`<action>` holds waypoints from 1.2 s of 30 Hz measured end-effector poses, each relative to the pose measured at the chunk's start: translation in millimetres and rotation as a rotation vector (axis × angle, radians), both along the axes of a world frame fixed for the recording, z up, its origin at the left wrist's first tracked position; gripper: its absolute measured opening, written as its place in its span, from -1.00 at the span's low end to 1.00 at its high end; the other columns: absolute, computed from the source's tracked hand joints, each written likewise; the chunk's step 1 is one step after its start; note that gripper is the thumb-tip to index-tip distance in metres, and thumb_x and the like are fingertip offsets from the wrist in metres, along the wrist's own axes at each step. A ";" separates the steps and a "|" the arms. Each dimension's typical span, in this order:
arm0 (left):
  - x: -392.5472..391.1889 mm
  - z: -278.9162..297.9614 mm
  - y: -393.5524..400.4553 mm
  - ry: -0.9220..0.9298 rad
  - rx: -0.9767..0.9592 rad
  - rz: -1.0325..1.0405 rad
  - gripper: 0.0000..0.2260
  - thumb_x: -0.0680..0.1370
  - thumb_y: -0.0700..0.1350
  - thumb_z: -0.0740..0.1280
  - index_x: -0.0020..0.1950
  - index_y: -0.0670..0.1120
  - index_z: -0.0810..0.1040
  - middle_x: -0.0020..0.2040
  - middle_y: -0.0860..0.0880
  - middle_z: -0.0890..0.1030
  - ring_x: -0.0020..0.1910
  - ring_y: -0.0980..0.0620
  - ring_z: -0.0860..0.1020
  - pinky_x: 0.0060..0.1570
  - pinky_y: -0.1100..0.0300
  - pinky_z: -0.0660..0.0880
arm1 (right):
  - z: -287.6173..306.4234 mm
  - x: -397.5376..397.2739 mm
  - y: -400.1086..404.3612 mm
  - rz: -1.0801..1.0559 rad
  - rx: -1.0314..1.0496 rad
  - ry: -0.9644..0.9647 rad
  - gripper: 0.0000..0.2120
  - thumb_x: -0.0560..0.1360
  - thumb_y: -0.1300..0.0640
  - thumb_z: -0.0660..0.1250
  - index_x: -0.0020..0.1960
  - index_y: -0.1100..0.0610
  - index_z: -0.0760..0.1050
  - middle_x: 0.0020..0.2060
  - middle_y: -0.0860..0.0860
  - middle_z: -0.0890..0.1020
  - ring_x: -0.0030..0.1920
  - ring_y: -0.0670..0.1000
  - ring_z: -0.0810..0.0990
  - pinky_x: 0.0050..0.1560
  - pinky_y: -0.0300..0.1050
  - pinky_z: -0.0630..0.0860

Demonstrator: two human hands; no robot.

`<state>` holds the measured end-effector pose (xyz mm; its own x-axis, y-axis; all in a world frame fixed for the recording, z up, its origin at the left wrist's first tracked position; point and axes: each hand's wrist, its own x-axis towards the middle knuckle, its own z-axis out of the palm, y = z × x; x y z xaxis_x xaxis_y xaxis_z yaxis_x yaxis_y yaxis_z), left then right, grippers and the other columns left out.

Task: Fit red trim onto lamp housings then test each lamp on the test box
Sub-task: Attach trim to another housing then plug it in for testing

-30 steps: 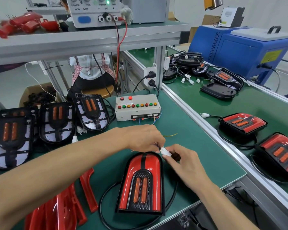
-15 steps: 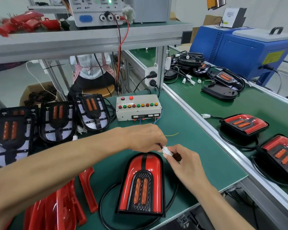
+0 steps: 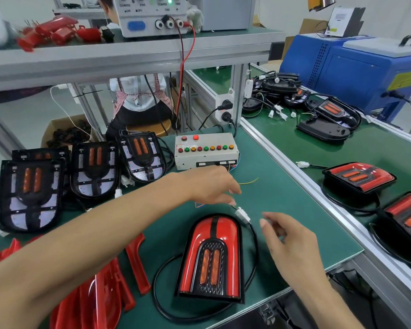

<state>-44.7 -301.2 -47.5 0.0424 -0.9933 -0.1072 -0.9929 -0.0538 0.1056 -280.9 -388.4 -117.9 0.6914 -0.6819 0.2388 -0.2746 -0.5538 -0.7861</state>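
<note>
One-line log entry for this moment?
lamp: trimmed, on bench | white connector: mated | left hand: open | right hand: open

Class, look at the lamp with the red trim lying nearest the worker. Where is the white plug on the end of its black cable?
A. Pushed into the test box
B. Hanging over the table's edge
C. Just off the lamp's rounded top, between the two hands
C: the white plug sits just off the rounded top of the lamp, between the left hand and the right hand, well short of the test box.

Glossy red plastic lamp, matt green mat
</note>
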 end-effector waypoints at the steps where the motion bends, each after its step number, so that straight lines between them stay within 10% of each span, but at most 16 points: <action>1: 2.5 0.3 1.9 0.025 -0.027 0.031 -0.70 0.64 0.05 0.35 0.32 -0.05 0.63 0.21 -0.01 0.69 0.20 -0.06 0.60 0.24 0.02 0.48 | -0.9 -6.9 3.9 0.019 0.113 0.034 -0.80 0.54 -0.16 0.37 -0.12 -0.07 0.65 -0.32 -0.10 0.66 -0.33 -0.20 0.58 -0.27 -0.36 0.43; 7: 25.5 -7.3 4.2 0.010 -0.228 0.271 -0.79 0.67 -0.07 0.28 0.12 -0.09 0.69 0.08 -0.05 0.64 0.13 -0.10 0.56 0.15 -0.03 0.47 | -6.5 -19.0 29.6 0.154 0.452 0.166 -0.59 0.58 -0.19 0.30 -0.24 0.08 0.64 -0.46 0.08 0.65 -0.52 -0.10 0.47 -0.41 -0.32 0.34; 12: 42.9 -24.0 -12.8 -0.042 -0.151 0.352 -0.69 0.66 -0.07 0.28 0.40 -0.04 0.55 0.59 0.02 0.32 0.47 -0.11 0.34 0.42 -0.03 0.32 | -8.0 -19.9 32.8 0.174 0.492 0.144 -0.66 0.62 -0.09 0.30 -0.21 0.06 0.65 -0.41 0.03 0.67 -0.49 -0.06 0.49 -0.39 -0.28 0.39; 17: 52.4 -29.8 -40.7 0.005 -0.081 0.418 -0.69 0.67 -0.10 0.25 0.41 -0.08 0.51 0.68 0.04 0.05 0.56 -0.14 0.27 0.47 -0.04 0.30 | -7.1 -22.0 34.5 0.178 0.493 0.145 -0.66 0.62 -0.11 0.28 -0.17 0.06 0.67 -0.39 0.02 0.69 -0.50 -0.07 0.49 -0.39 -0.28 0.39; 36: 48.8 -19.4 -60.0 -0.175 0.063 0.464 -0.79 0.64 -0.27 0.19 0.24 -0.22 0.50 0.50 -0.13 0.29 0.19 -0.23 0.51 0.14 -0.17 0.49 | -1.1 -24.9 36.4 0.176 0.559 0.155 -0.67 0.64 -0.08 0.27 -0.15 0.05 0.69 -0.36 0.02 0.70 -0.45 -0.08 0.51 -0.41 -0.31 0.38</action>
